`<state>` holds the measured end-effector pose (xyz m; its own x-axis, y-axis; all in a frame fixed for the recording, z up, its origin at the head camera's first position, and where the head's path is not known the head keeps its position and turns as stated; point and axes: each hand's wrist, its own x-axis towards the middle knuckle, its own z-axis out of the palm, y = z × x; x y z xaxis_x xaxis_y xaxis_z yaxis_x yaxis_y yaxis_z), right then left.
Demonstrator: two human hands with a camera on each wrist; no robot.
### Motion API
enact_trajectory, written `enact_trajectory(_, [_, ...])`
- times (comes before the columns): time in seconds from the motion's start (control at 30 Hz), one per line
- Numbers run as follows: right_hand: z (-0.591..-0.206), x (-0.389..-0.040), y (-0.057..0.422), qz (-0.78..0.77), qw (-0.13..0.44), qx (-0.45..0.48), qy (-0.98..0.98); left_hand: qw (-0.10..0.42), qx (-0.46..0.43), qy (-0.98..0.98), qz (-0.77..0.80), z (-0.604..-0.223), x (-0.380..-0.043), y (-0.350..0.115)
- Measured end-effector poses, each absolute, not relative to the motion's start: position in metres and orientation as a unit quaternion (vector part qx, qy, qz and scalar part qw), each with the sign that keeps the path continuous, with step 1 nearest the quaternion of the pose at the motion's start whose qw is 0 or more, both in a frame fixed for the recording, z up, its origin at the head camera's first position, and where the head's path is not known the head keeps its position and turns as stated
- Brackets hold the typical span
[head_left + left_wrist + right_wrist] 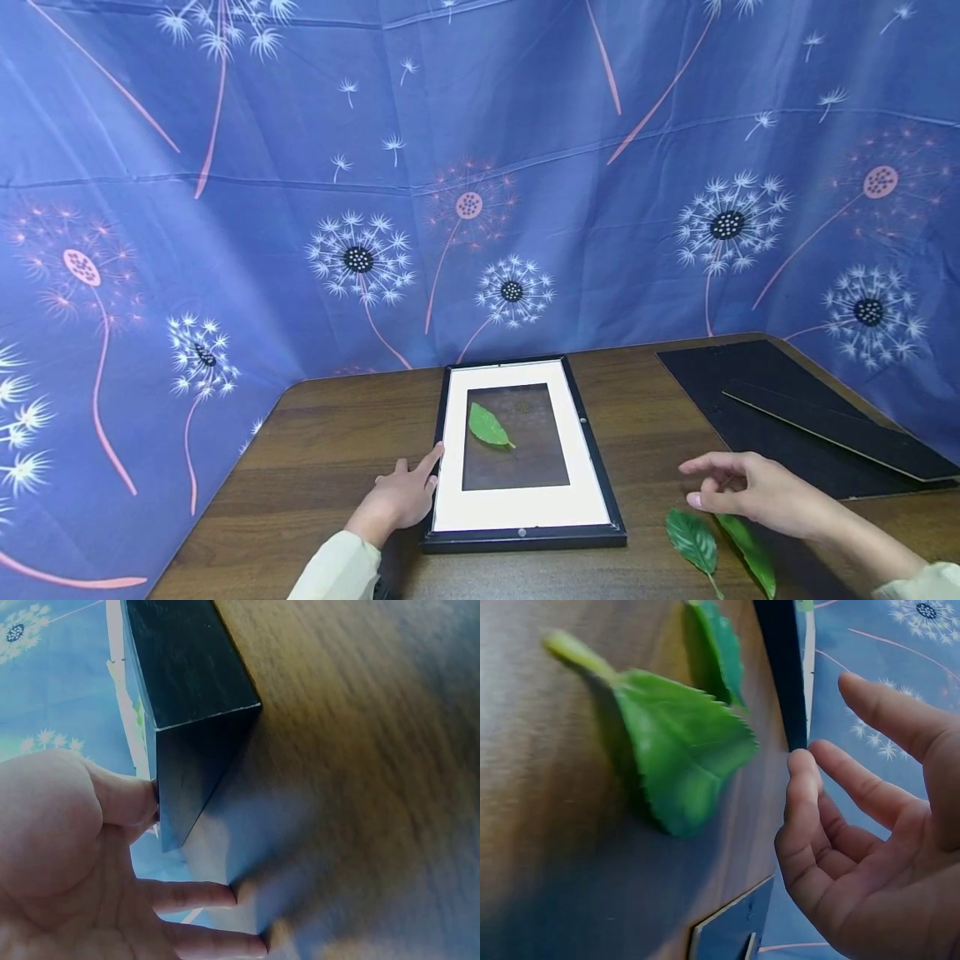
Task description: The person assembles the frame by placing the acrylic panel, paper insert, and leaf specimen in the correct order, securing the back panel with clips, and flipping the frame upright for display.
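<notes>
A black picture frame [525,540] lies on the table with a white mat inside it. One green leaf [487,425] rests within the mat's window, towards its left side. My left hand [402,498] touches the frame's left edge; in the left wrist view the thumb is against the frame's dark side and two fingertips meet the table. Over the table at the right, my right hand [765,493] hovers with loosely bent fingers and nothing in them. Just below it lie a dark green leaf [692,540] and a second, longer leaf [748,552], also seen in the right wrist view.
A black backing board [720,392] lies at the table's right rear, its angled stand flap [832,429] raised from it. Behind the wooden table [352,425] hangs a blue cloth [450,125] with a dandelion print.
</notes>
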<state>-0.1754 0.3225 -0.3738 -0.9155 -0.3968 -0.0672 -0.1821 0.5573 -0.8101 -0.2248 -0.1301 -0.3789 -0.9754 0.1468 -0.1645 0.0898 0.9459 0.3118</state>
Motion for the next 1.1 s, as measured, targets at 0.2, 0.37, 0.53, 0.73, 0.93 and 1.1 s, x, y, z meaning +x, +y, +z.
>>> enact_trajectory(0.2, [-0.385, -0.169, 0.323, -0.417, 0.114, -0.15, 0.889, 0.094, 0.064, 0.981, 0.157, -0.379, -0.225, -0.13])
enact_trajectory(0.37, [-0.393, -0.166, 0.321, -0.401, 0.108, -0.155, 0.896, 0.092, 0.068, 0.982, 0.152, -0.379, -0.225, -0.131])
enact_trajectory(0.53, [-0.397, -0.165, 0.319, -0.354, 0.102, -0.138, 0.919, 0.092, 0.066, 0.982, 0.151, -0.379, -0.224, -0.131])
enact_trajectory(0.73, [-0.402, -0.166, 0.321, -0.306, 0.081, -0.147, 0.937, 0.091, 0.065, 0.983, 0.146, -0.379, -0.224, -0.131])
enact_trajectory(0.93, [-0.403, -0.166, 0.313, -0.271, 0.076, -0.131, 0.951, 0.093, 0.064, 0.983, 0.147, -0.379, -0.224, -0.131])
enact_trajectory(1.1, [-0.405, -0.164, 0.304, -0.228, 0.056, -0.118, 0.965, 0.092, 0.064, 0.983, 0.147, -0.38, -0.225, -0.131])
